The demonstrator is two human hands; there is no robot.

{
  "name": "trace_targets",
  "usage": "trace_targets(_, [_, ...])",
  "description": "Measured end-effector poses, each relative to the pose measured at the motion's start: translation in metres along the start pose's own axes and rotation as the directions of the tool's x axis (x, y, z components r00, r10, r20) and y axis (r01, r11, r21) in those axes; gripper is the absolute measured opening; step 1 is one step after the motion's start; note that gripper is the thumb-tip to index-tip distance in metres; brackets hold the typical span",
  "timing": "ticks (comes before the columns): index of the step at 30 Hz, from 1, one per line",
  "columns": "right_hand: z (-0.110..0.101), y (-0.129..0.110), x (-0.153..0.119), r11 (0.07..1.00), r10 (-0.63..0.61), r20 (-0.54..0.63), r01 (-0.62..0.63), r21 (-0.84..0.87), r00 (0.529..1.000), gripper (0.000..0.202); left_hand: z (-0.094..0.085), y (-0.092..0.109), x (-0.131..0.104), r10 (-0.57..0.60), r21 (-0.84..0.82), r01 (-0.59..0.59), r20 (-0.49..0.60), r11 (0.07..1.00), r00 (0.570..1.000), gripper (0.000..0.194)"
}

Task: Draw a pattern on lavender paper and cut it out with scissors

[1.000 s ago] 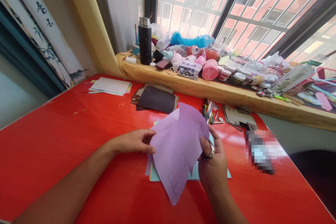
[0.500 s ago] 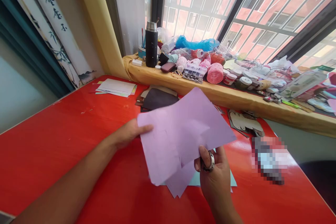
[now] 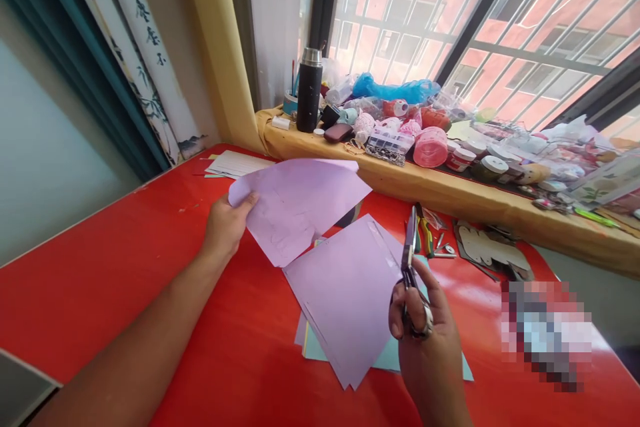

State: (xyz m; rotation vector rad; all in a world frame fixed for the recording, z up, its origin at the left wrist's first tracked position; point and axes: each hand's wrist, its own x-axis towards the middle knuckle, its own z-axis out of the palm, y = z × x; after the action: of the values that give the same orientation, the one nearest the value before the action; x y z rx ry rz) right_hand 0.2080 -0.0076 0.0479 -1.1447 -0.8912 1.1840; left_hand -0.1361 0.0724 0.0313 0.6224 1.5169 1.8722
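Note:
My left hand (image 3: 227, 227) pinches the left edge of a sheet of purple paper (image 3: 300, 207), which hangs raised and curled over the table, with a notch at its lower edge. In my right hand (image 3: 423, 320) is a pair of scissors (image 3: 409, 240), blades pointing up and away, fingers through the handles. The scissors are apart from the raised sheet. Between my hands more purple sheets (image 3: 345, 293) lie on the table, with light blue paper (image 3: 387, 355) under them.
Yellow-handled pliers (image 3: 425, 237) and small metal parts lie beyond the scissors. Grey and beige cut pieces (image 3: 493, 247) rest farther right, near a blurred-out object (image 3: 543, 333). A black flask (image 3: 310, 90) and a pink roll (image 3: 431, 147) stand on the cluttered sill. The table (image 3: 125, 253) is red.
My left hand has carried the purple sheet up and left, away from my right hand. My right hand has let go of the sheet's edge, and the scissors now show plainly.

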Motion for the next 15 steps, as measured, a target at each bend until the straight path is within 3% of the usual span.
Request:
trace_targets(4, [-0.006, 0.001, -0.008, 0.996, -0.09, 0.233, 0.085, 0.035, 0.968, 0.06, -0.001, 0.006, 0.001, 0.041, -0.063, -0.045, -0.07, 0.997, 0.997, 0.041])
trace_targets(9, [-0.008, 0.012, -0.022, 0.998, 0.042, 0.558, -0.059, 0.013, 0.829, 0.071, 0.004, 0.017, -0.007, -0.026, -0.185, 0.016, -0.047, 0.983, 0.999, 0.032])
trace_targets(15, [-0.006, 0.024, -0.025, 0.988, 0.131, 0.674, -0.149, -0.031, 0.727, 0.075, 0.001, 0.026, -0.007, -0.146, -0.293, 0.136, -0.01, 0.946, 0.989, 0.02])
